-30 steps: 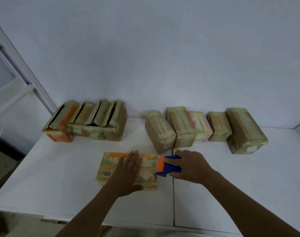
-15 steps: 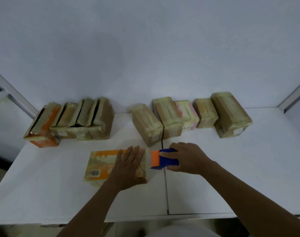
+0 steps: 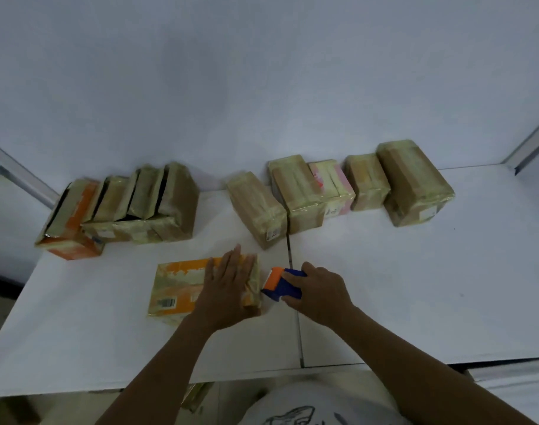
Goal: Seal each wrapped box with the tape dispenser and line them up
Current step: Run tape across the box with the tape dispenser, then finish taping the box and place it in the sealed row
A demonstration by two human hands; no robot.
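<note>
Soft, dimmish light here, cool and bluish, diffuse all over. The wall carries a faint grey smudge of shadow at centre; the white table reads brightest on the right. Shadows are mild, just thin dark rims beneath the orange box and the row of boxes. Wrapping gives only a dull sheen. Everything's slightly smeared, labels unreadable, table edges bowing at the sides.

White table, wrapped boxes — orange box
</note>
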